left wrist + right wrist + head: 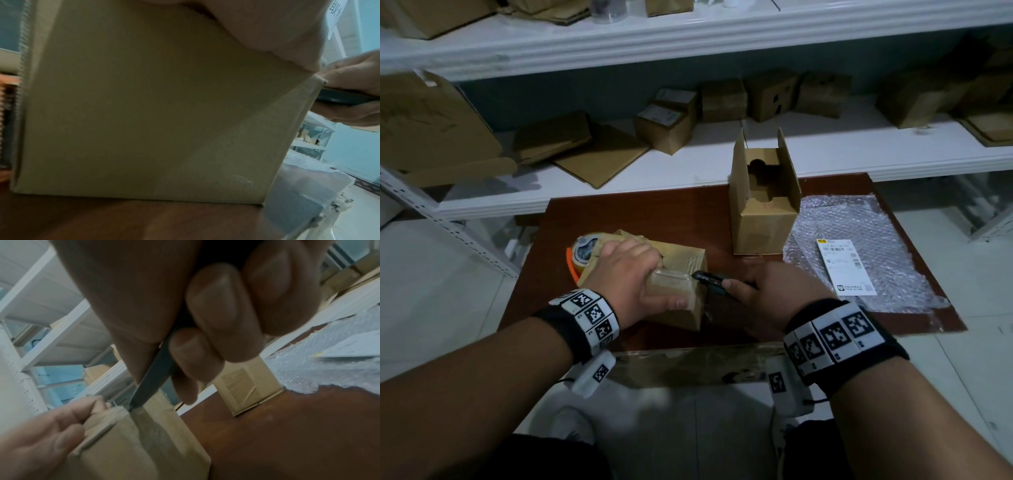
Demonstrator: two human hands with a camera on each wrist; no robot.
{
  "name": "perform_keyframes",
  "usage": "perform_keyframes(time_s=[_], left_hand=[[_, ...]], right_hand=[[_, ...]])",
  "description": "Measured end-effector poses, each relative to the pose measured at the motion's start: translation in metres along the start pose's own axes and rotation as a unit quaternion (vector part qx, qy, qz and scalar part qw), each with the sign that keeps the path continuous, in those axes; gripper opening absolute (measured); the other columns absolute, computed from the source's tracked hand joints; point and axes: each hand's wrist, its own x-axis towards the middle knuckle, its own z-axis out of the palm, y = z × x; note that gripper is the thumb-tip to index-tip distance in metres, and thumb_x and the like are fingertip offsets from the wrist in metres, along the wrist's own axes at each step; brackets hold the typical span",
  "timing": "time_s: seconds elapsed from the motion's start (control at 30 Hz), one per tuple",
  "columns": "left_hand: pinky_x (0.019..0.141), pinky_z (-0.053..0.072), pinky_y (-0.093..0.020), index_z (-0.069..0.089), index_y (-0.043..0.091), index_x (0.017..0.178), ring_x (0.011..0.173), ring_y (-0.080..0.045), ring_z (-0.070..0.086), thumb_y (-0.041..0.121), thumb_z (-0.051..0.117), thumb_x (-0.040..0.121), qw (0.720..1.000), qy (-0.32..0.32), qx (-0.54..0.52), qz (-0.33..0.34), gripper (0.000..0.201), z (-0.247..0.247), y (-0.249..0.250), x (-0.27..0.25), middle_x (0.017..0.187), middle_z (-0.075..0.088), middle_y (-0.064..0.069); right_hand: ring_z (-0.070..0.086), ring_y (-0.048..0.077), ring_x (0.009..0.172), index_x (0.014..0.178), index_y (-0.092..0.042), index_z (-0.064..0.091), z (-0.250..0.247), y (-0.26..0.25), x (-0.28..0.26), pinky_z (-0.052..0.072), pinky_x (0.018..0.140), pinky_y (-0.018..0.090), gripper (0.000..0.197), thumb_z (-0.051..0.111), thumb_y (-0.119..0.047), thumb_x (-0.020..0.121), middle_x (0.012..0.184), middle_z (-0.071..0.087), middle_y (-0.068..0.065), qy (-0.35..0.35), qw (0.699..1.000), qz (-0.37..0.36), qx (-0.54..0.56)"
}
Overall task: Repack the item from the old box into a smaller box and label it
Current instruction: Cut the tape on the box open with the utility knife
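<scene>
Nearest: left hand, palm down on the old box, fingers curled over its far top edge, thumb pressed along the near side.

Old box: taped shut, lying on the brown table; long axis seems to run from the left fingers' side away toward the tape dispenser just beyond the knuckles.

Right hand, just beside the left thumb: fingers wrapped tight round a dark box cutter. Cutter's long axis points from the right fingers toward the left fingertips, tip at the taped seam.

Progress, by judgement: early. The seal is being cut; item unseen, presumably inside. Transfer, closing and labelling remain.

Beyond the right fingers: smaller box, upright, flaps open. To its right, bubble wrap with the shipping label lying on it.

Farthest: white shelves with cartons.
</scene>
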Motion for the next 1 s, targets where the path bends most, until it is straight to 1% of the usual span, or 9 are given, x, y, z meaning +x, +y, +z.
perform_keyframes(time_s=[0.17, 0.33, 0.47, 0.63, 0.7, 0.8, 0.83, 0.9, 1.0], left_hand=[[0.096, 0.037, -0.044, 0.047, 0.033, 0.082, 0.098, -0.018, 0.052, 0.101, 0.027, 0.064, 0.999, -0.036, 0.001, -0.013, 0.074, -0.003, 0.001, 0.001, 0.092, 0.055, 0.011], [0.095, 0.037, -0.044, 0.044, 0.032, 0.083, 0.099, -0.019, 0.053, 0.101, 0.026, 0.063, 0.999, -0.036, -0.002, -0.012, 0.073, -0.003, 0.002, 0.002, 0.092, 0.051, 0.011], [0.098, 0.037, -0.044, 0.044, 0.032, 0.085, 0.101, -0.018, 0.052, 0.103, 0.021, 0.061, 0.998, -0.053, 0.008, -0.018, 0.078, -0.006, 0.003, 0.002, 0.094, 0.049, 0.012], [0.097, 0.037, -0.045, 0.042, 0.032, 0.084, 0.099, -0.019, 0.052, 0.103, 0.02, 0.062, 0.998, -0.061, 0.006, -0.018, 0.077, -0.008, 0.005, 0.001, 0.093, 0.048, 0.012], [0.097, 0.037, -0.045, 0.043, 0.032, 0.084, 0.099, -0.018, 0.052, 0.103, 0.018, 0.061, 0.997, -0.068, 0.006, -0.021, 0.079, -0.009, 0.005, 0.002, 0.093, 0.05, 0.011], [0.097, 0.035, -0.043, 0.048, 0.034, 0.086, 0.102, -0.017, 0.051, 0.104, 0.019, 0.06, 0.996, -0.086, 0.002, -0.027, 0.081, -0.01, 0.002, 0.005, 0.094, 0.053, 0.013], [0.098, 0.034, -0.043, 0.05, 0.036, 0.087, 0.103, -0.016, 0.051, 0.104, 0.02, 0.059, 0.995, -0.093, -0.003, -0.027, 0.08, -0.011, 0.002, 0.007, 0.095, 0.054, 0.014], [0.099, 0.032, -0.044, 0.049, 0.041, 0.089, 0.106, -0.014, 0.05, 0.104, 0.023, 0.058, 0.993, -0.111, -0.01, -0.027, 0.075, -0.015, 0.001, 0.009, 0.096, 0.054, 0.018], [0.101, 0.032, -0.045, 0.047, 0.045, 0.091, 0.11, -0.013, 0.047, 0.098, 0.037, 0.06, 0.988, -0.147, 0.003, -0.044, 0.063, -0.021, 0.008, 0.014, 0.101, 0.054, 0.019]], right_hand=[[0.065, 0.021, 0.08, 0.082, -0.021, 0.07, 0.002, 0.008, 0.004, 0.054, 0.078, 0.038, 0.054, 0.044, -0.066, 0.094, 0.085, 0.068, 0.003, -0.011, 0.999, -0.017, 0.032], [0.062, 0.021, 0.081, 0.089, -0.022, 0.07, 0.006, 0.0, 0.005, 0.05, 0.073, 0.035, 0.053, 0.041, -0.066, 0.092, 0.089, 0.067, 0.003, -0.008, 1.0, -0.021, 0.011], [0.065, 0.021, 0.087, 0.089, -0.023, 0.07, 0.003, 0.005, 0.004, 0.053, 0.079, 0.037, 0.057, 0.037, -0.069, 0.084, 0.093, 0.067, 0.002, -0.021, 0.999, -0.022, 0.031], [0.064, 0.024, 0.082, 0.087, -0.019, 0.07, 0.006, -0.001, 0.004, 0.049, 0.072, 0.034, 0.054, 0.041, -0.064, 0.097, 0.088, 0.067, 0.006, -0.011, 1.0, -0.017, 0.009], [0.064, 0.023, 0.083, 0.087, -0.019, 0.07, 0.007, 0.002, 0.005, 0.051, 0.077, 0.035, 0.052, 0.043, -0.062, 0.097, 0.089, 0.069, 0.006, -0.014, 0.999, -0.011, 0.031], [0.067, 0.024, 0.093, 0.104, -0.023, 0.074, 0.003, 0.01, 0.005, 0.054, 0.088, 0.04, 0.053, 0.042, -0.064, 0.096, 0.099, 0.074, 0.006, 0.024, 0.992, 0.019, 0.125], [0.068, 0.024, 0.093, 0.106, -0.022, 0.075, 0.001, 0.011, 0.004, 0.054, 0.087, 0.039, 0.052, 0.042, -0.061, 0.098, 0.099, 0.074, 0.008, 0.045, 0.985, 0.031, 0.162], [0.066, 0.026, 0.085, 0.097, -0.02, 0.074, 0.0, 0.009, 0.003, 0.052, 0.078, 0.036, 0.048, 0.043, -0.056, 0.101, 0.089, 0.072, 0.011, 0.085, 0.973, 0.053, 0.207], [0.063, 0.021, 0.074, 0.093, -0.019, 0.07, 0.007, -0.001, 0.005, 0.045, 0.065, 0.03, 0.047, 0.045, -0.058, 0.099, 0.076, 0.066, 0.003, 0.11, 0.96, 0.066, 0.25]])
